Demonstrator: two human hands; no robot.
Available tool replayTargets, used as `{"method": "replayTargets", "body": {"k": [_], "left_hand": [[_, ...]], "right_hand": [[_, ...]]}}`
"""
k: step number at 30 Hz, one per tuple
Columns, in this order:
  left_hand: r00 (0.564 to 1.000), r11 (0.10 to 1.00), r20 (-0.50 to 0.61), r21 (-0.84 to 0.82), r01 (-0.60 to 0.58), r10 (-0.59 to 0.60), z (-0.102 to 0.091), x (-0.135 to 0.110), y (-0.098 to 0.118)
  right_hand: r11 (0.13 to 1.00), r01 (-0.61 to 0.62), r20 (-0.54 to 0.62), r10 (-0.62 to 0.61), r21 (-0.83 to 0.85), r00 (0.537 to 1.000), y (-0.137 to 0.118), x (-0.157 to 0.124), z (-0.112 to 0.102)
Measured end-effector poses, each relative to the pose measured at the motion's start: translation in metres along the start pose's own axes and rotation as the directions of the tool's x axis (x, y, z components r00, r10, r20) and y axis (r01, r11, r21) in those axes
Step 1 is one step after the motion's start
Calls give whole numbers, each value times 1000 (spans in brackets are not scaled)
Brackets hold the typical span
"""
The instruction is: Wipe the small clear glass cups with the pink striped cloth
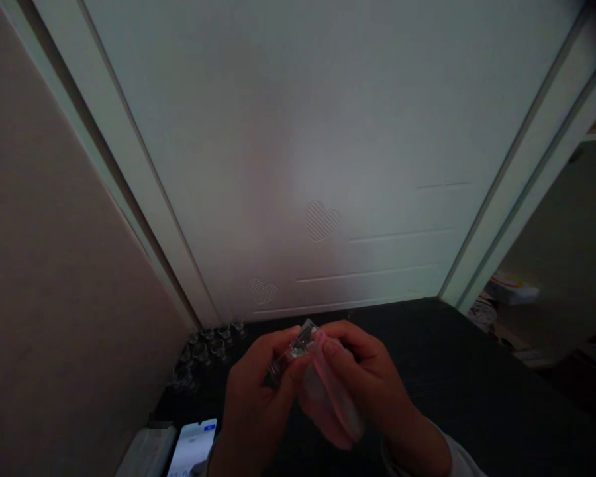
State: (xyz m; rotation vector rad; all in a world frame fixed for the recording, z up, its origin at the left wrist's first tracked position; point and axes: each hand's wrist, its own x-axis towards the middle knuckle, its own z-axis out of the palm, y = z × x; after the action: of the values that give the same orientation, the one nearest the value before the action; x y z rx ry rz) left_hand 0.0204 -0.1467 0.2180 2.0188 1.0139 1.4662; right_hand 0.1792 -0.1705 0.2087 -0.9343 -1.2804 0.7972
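The left hand (258, 397) pinches a small clear glass bottle (293, 354), tilted, its glass catching a little light. The right hand (362, 381) grips a thin clear bag with a pink strip (335, 397) against it. Both are held just above the dark table (477, 384). More little bottles (206, 348) stand at the table's far left corner; a lit phone (193, 447) lies at its near left edge.

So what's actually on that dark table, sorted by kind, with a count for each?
Small clear glass jars in the dim left corner: roughly 8; too dark for an exact count
Phone with lit screen: 1
Clear bottle held in left hand: 1
Pinkish plastic bag held in right hand: 1
Total: about 11
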Motion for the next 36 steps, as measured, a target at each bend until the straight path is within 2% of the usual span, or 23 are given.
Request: {"method": "replayTargets", "body": {"k": [3,6,12,16,21,30,36], "left_hand": [[994,992,47,-67,103,-99,-1,-2,3],[970,963,77,-119,241,-233,0,-2,9],[899,831,78,-354,430,-432,8,-2,15],[877,771,132,-428,471,-463,11,-1,14],[831,695,108,-496,521,-546,12,0,12],[789,509,300,-631,586,-536,7,2,6],[762,426,435,-644,636,-480,3,7,5]], "right_hand": [[998,55,13,-55,-18,998,-2,-1,-1],[994,96,26,-95,-43,995,-4,-2,-2],[980,179,62,-174,-91,983,-6,-1,-6],[969,213,81,-204,-126,976,-7,0,-7],[956,253,104,-239,-149,965,-8,0,-7],[889,363,170,-326,-280,930,-13,2,-9],[779,514,251,-450,-359,857,-10,1,-9]]}}
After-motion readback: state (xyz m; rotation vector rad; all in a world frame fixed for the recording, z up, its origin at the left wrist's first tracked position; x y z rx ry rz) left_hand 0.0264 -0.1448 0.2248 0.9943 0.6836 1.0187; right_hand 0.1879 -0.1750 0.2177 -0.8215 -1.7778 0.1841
